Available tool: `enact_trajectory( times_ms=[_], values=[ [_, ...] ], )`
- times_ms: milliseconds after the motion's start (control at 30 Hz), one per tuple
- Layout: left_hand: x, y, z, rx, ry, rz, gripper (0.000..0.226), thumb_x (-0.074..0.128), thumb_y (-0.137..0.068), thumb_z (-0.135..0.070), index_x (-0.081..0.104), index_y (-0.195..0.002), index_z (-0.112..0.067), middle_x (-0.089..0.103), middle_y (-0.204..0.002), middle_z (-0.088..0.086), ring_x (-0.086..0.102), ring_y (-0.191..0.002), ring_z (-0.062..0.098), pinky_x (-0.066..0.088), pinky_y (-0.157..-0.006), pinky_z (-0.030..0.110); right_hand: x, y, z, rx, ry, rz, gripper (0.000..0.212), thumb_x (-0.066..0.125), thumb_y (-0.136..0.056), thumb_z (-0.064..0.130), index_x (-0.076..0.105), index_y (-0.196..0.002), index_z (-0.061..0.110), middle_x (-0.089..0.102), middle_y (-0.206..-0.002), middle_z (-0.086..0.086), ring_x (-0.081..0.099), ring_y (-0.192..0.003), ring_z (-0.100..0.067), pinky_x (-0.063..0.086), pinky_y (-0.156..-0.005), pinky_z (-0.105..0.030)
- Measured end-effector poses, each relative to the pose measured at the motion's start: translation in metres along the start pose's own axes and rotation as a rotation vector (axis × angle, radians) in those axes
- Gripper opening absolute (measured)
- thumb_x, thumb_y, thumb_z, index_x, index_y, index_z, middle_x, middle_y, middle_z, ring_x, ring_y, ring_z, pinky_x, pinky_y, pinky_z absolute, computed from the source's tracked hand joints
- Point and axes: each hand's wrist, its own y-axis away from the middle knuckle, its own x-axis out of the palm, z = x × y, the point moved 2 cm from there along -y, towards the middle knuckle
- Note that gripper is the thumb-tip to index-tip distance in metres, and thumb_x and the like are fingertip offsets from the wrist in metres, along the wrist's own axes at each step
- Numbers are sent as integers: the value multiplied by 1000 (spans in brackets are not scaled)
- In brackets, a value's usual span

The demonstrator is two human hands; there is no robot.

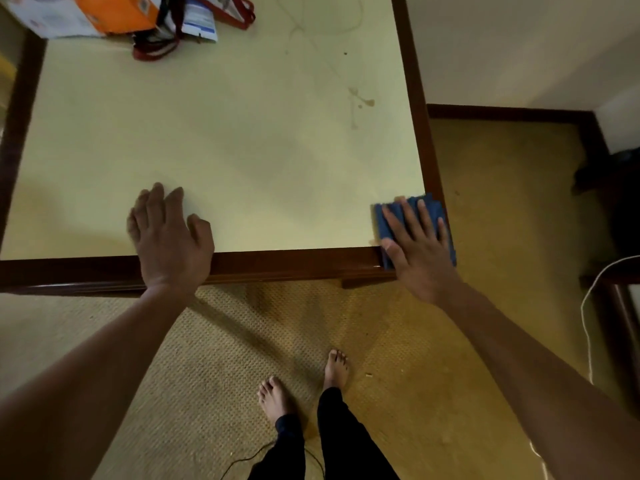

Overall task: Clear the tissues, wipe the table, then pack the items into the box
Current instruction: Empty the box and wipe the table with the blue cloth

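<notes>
The cloth [379, 225], folded and blue, lies on the desk [242, 150] at its near right corner, partly lapping over the dark wooden rim [294, 261]. The right hand [415, 247] lies flat on it, grip wide, fingers spread and straight, pressing rather than holding. The left hand [169, 233] is well left of the cloth on the same near edge, palm down, grip wide too and holding nothing. It seems to serve as a brace.

The step in hand looks like the wiping. A brown stain [362, 100] with faint trails sits beyond the cloth, close to the right rim, and it appears to need work. To do it well, I would:

1. Keep the palm centred on the cloth so it does not slide off the corner.
2. Push from the cloth's place up toward the stain in overlapping passes.
3. Press harder over the dried marks.

Far from the cloth, at the opposite corner, lie an orange box [114, 12] and red straps [152, 51]. Wiping should stop short of them.
</notes>
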Motion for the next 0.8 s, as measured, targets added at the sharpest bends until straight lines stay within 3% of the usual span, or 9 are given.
enact_trajectory(
  times_ms=[167,300,400,533,667,733,800],
  values=[
    [-2,-1,0,1,-9,4,57,38,-97,-35,42,-150,-11,34,-163,18,23,-153,36,16,-126,54,-25,-110,19,200,-51,-80,68,12,-103,67,-7,-162,38,-11,-172,0,-15,-157,-30,-7,-122,-64],
    [-4,-2,4,-10,9,30,57,37,-97,-36,44,-149,-14,34,-163,14,23,-154,32,17,-126,54,-4,-90,103,-85,27,-68,62,13,-107,53,0,-164,32,-4,-173,0,-10,-158,-28,0,-124,-62],
    [-8,-1,1,-12,10,39,57,36,-96,-37,44,-148,-14,35,-162,14,24,-153,32,20,-125,55,6,-27,93,-215,13,-35,57,14,-109,47,6,-164,35,0,-172,7,-10,-158,-21,-2,-126,-55],
    [-8,-1,-1,-21,1,29,56,37,-96,-35,46,-147,-13,38,-161,15,26,-152,33,22,-124,54,-17,-58,14,56,-49,-23,61,7,-104,53,2,-163,40,-5,-172,7,-13,-158,-20,-7,-126,-54],
    [-8,-1,1,-26,1,29,54,40,-96,-33,46,-146,-14,38,-161,13,26,-152,32,20,-124,52,-53,-153,33,235,-412,-144,51,22,-110,38,21,-162,34,13,-171,7,-1,-159,-18,-8,-125,-54],
    [-8,-2,0,-33,16,21,53,42,-95,-30,48,-145,-14,40,-160,14,27,-152,32,21,-124,52,-55,-191,72,143,-372,-129,50,25,-112,34,20,-162,33,13,-171,6,1,-159,-20,-6,-125,-53],
    [-8,-3,0,-37,32,6,53,43,-94,-29,50,-144,-13,42,-158,14,30,-151,33,24,-123,53,-40,-195,116,-102,-143,-99,53,24,-111,39,15,-163,34,7,-172,4,-1,-159,-25,-3,-125,-57]
  ],
)
